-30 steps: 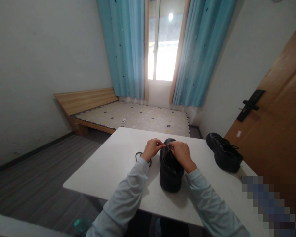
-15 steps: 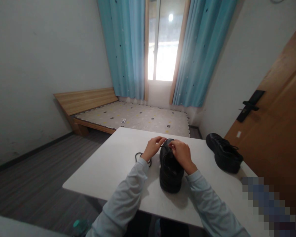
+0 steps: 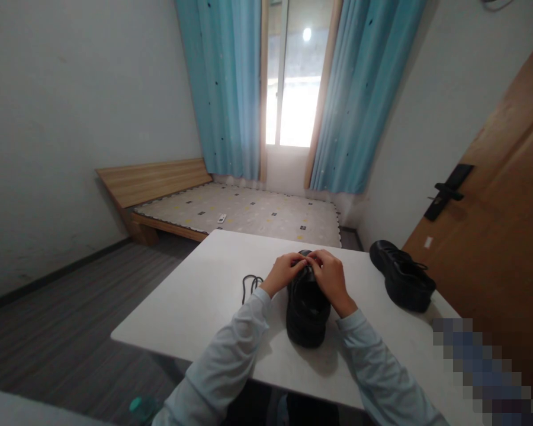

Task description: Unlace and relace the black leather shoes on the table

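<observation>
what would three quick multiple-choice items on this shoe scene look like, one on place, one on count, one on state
1. Where does the second shoe lie?
A. on the bed
B. on the table, right of the hands
C. on the floor

2. How many black shoes are on the white table?
A. one
B. two
C. three

3. What are the left hand and right hand doing?
A. resting flat on the table
B. holding a bottle
C. both working at the far end of the near shoe

Answers: 1 B, it sits near the table's right edge; 2 B, one under the hands, one apart; 3 C, the fingers meet on that shoe's top.
</observation>
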A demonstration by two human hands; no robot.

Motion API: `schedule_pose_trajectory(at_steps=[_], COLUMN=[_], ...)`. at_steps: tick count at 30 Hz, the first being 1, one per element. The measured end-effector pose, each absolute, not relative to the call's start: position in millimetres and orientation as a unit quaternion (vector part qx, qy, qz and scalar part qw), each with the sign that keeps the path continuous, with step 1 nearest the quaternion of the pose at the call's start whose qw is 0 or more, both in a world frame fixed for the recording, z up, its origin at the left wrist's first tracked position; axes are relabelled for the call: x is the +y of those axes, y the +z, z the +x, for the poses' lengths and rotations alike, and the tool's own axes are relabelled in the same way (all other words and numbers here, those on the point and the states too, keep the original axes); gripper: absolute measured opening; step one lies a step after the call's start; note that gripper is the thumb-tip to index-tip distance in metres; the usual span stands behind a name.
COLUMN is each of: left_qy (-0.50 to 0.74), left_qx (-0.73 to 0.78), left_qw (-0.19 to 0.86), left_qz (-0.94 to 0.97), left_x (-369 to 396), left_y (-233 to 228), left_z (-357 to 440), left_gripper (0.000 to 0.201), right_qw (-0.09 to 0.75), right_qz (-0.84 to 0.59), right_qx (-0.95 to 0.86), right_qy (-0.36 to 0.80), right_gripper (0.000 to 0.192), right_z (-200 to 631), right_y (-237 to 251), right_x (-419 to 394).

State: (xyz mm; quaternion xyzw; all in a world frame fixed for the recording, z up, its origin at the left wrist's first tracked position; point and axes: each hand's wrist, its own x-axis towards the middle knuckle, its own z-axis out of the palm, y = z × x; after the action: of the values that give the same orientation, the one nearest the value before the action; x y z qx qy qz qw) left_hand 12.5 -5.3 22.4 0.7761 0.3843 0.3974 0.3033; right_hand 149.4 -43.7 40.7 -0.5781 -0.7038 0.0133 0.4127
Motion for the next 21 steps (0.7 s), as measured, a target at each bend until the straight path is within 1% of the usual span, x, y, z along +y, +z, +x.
schedule_pose_trajectory(at_steps=[5,7,9,14,18,21], left_qy=[0.417,0.437,0.464,0.547,0.603,0.637], left_qx=[0.386,0.376,0.371,0.337,0.301,0.283], left_qw=[0.31,0.318,0.327,0.37,0.414,0.429], left_qz=[0.763,0.753,0.735,0.671,0.612,0.575], left_x=[-9,-10,-10,-11,-12,-14], left_y=[26,27,28,34,39,40], left_z=[13,12,11,10,11,11], left_gripper=[0.022,0.023,0.024,0.027,0.029,0.03], right_qw=[0.48,0.488,0.481,0.447,0.446,0.445], right_qz=[-0.56,-0.577,-0.603,-0.644,-0.652,-0.658], right_qx=[-0.67,-0.647,-0.622,-0.561,-0.526,-0.499], right_qy=[0.08,0.1,0.133,0.266,0.315,0.347], right_gripper=[0.023,0.025,0.029,0.035,0.038,0.036], right_z=[153,159,167,184,189,191], right_y=[40,39,39,38,39,41], right_x=[-39,-35,-31,-29,-31,-32])
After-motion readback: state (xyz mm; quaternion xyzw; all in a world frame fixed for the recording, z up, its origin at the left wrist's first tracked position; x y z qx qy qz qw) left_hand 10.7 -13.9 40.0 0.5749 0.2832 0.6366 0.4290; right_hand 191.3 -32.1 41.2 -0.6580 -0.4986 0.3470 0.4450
